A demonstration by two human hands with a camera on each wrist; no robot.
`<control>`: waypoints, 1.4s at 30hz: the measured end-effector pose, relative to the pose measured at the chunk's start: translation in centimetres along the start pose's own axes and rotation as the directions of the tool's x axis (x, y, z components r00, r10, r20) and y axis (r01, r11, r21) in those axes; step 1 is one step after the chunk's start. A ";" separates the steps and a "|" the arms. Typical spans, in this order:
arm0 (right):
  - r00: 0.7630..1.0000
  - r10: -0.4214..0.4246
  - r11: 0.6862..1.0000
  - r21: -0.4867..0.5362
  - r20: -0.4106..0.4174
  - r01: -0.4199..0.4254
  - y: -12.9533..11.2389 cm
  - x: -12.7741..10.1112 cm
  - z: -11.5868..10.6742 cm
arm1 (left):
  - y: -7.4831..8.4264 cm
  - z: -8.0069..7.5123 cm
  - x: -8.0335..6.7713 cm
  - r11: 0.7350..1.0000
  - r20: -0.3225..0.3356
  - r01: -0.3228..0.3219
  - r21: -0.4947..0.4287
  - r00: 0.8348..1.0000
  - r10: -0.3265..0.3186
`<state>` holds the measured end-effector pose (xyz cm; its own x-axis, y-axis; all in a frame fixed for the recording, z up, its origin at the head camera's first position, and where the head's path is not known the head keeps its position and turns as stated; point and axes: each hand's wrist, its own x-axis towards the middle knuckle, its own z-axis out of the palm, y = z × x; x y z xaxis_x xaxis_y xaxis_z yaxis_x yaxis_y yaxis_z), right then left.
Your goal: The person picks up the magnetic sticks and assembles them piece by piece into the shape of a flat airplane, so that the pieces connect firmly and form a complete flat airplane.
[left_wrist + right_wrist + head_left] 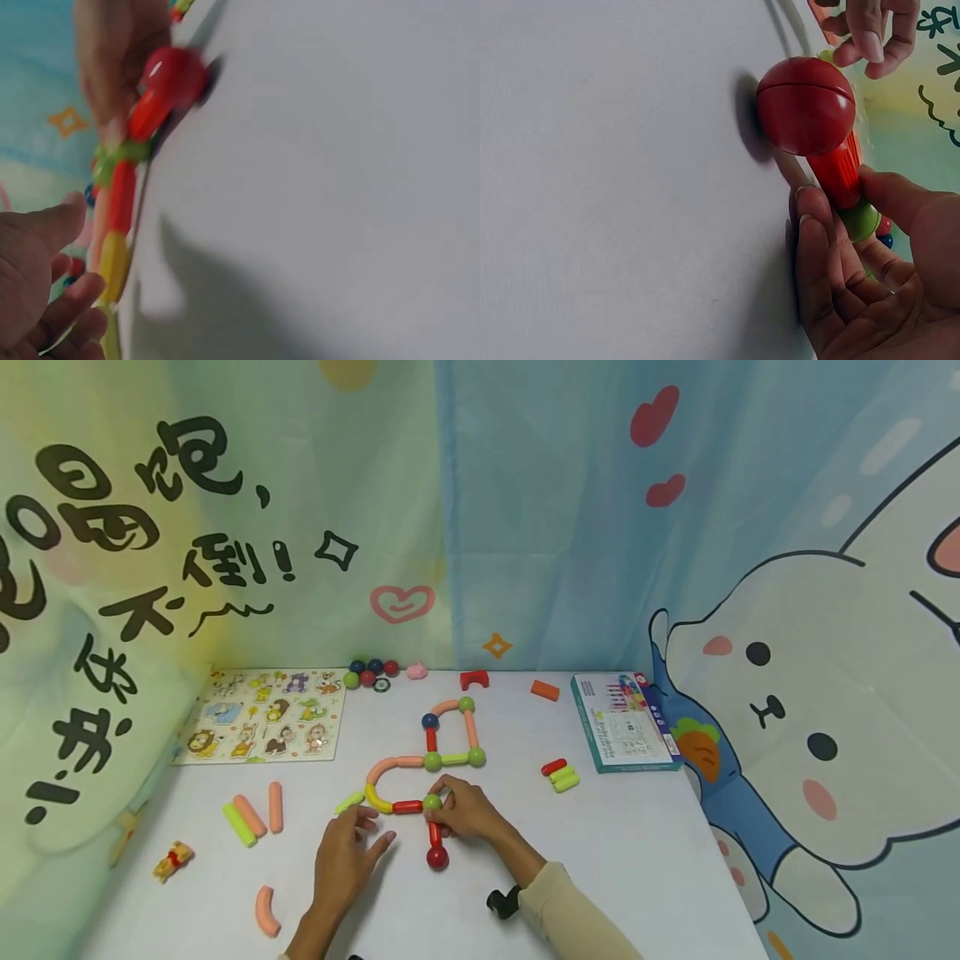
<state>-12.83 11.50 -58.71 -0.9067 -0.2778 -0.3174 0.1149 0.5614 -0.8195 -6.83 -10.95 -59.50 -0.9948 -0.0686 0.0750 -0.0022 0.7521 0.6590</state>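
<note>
- Right hand [468,810]: pinches rod-and-ball chain [432,762] at green ball [432,802] and red rod [836,172].
- Left hand [341,856]: loosely spread, holding nothing, near yellow bend [378,799].
- Chain: between and beyond hands.
- Handling (judged): light, stiff, slick; joints may part; best gripped at a joint.
- Look: multicoloured, looping; ribbed red rod, glossy red ball [437,857] nearer the person than right fingertips.

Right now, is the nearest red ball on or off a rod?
On: in the right wrist view, the red ball touches the red rod, no gap showing.
</note>
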 end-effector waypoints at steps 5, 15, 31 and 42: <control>1.000 -0.001 1.000 0.018 0.001 0.001 0.2 0.0 0.0 | -1.1 -1.5 2.3 0.999 -0.061 -0.002 0.054 0.998 0.005; 1.000 -0.022 0.999 0.041 0.004 0.021 0.4 -0.2 -0.1 | -3.6 -1.7 3.9 0.983 0.004 -0.004 0.181 1.000 0.003; 0.991 -0.047 0.997 -0.061 -0.126 0.040 0.5 -0.4 0.6 | -1.9 -0.6 1.7 0.988 0.126 -0.093 0.126 0.989 0.077; 0.921 -0.299 0.915 -0.350 -0.250 0.202 -1.6 -2.1 2.5 | -1.4 -2.1 5.0 0.983 0.105 -0.181 -0.006 0.978 0.181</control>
<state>-10.12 9.17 -57.93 -0.9708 -0.2289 0.0718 -0.2200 0.7301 -0.6469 -11.61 -13.71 -58.52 -0.9839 0.1381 0.1137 0.1789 0.7480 0.6391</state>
